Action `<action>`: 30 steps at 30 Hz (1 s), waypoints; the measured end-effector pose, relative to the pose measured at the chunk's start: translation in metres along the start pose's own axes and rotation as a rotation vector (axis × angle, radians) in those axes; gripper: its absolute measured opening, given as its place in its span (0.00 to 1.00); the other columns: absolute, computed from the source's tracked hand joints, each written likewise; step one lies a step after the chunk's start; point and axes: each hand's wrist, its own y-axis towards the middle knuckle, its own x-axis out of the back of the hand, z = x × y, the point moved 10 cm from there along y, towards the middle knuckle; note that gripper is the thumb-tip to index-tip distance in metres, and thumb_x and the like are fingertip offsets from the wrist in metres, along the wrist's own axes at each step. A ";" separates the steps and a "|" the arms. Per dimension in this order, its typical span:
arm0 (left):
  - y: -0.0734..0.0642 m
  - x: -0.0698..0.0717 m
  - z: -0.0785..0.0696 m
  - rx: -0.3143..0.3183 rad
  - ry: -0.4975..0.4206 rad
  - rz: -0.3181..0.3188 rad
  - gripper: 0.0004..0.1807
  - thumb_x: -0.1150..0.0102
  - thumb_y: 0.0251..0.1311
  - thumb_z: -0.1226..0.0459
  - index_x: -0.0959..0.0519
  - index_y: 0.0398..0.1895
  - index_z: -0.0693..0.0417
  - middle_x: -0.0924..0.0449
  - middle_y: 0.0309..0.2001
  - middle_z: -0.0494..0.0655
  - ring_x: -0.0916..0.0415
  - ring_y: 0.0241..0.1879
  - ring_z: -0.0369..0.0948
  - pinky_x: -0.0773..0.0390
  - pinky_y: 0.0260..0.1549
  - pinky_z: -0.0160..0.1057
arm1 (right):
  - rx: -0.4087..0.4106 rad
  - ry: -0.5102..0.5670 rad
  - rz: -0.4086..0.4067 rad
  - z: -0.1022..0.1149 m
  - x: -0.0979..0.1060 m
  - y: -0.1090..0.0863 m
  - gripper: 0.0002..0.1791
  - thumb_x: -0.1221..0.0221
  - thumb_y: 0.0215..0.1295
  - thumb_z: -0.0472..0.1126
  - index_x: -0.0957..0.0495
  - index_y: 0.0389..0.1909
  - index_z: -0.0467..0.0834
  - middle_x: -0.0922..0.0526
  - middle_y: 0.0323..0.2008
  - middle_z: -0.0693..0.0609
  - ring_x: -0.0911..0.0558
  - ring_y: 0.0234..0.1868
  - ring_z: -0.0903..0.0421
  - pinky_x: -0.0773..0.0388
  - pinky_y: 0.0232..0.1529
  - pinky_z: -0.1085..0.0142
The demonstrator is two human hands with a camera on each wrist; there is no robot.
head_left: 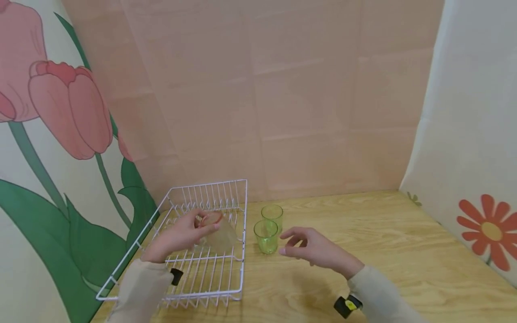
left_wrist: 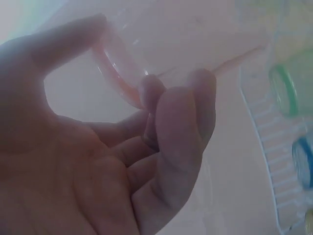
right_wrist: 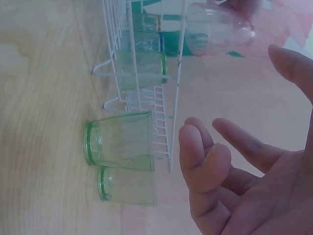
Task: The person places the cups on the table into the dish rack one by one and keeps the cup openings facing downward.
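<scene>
My left hand [head_left: 181,232] pinches a clear, pink-tinted glass [head_left: 221,240] by its narrow, pink-ringed end [left_wrist: 115,73], held over the white wire dish rack [head_left: 242,278]. From the right wrist view, the wide end of that pinkish glass [right_wrist: 198,29] points down toward the rack. Two green glasses stand on the table just right of the rack, a nearer one [head_left: 266,242] and one behind it [head_left: 274,215]. Close to their right hovers my right hand [head_left: 308,246], fingers loosely bent around nothing.
Inside the rack sit a green glass [right_wrist: 142,71], a blue-rimmed glass [left_wrist: 303,161] and an amber-tinted one [right_wrist: 149,22], partly hidden by wires. A wood-grain table [head_left: 363,233] extends to the right. Pink cloth [head_left: 282,112] hangs behind, with flower-printed panels at both sides.
</scene>
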 end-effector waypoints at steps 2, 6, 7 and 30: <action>-0.001 0.011 0.003 -0.017 0.070 -0.051 0.30 0.37 0.65 0.48 0.29 0.54 0.65 0.24 0.33 0.51 0.26 0.27 0.43 0.25 0.25 0.40 | -0.008 -0.002 -0.010 -0.002 0.002 -0.001 0.26 0.37 0.67 0.56 0.24 0.60 0.45 0.19 0.46 0.47 0.22 0.36 0.51 0.26 0.24 0.60; -0.004 0.034 0.016 -0.008 0.223 -0.130 0.32 0.39 0.65 0.45 0.28 0.51 0.68 0.22 0.35 0.53 0.25 0.29 0.43 0.24 0.30 0.42 | -0.012 -0.002 -0.024 -0.002 0.005 -0.002 0.27 0.38 0.67 0.57 0.24 0.59 0.45 0.18 0.45 0.47 0.21 0.37 0.52 0.26 0.23 0.60; -0.004 0.039 0.020 0.004 0.253 -0.139 0.33 0.40 0.65 0.44 0.27 0.50 0.69 0.21 0.36 0.54 0.24 0.30 0.44 0.23 0.31 0.43 | -0.014 -0.002 -0.028 -0.002 0.006 -0.003 0.28 0.38 0.67 0.58 0.24 0.59 0.45 0.18 0.45 0.47 0.21 0.37 0.52 0.26 0.23 0.60; -0.026 0.038 0.132 0.399 0.070 0.103 0.23 0.43 0.66 0.47 0.32 0.31 0.57 0.33 0.26 0.49 0.44 0.16 0.37 0.35 0.16 0.33 | -0.043 0.026 -0.041 -0.016 0.007 -0.002 0.28 0.39 0.67 0.59 0.23 0.58 0.42 0.17 0.42 0.49 0.21 0.36 0.48 0.28 0.20 0.63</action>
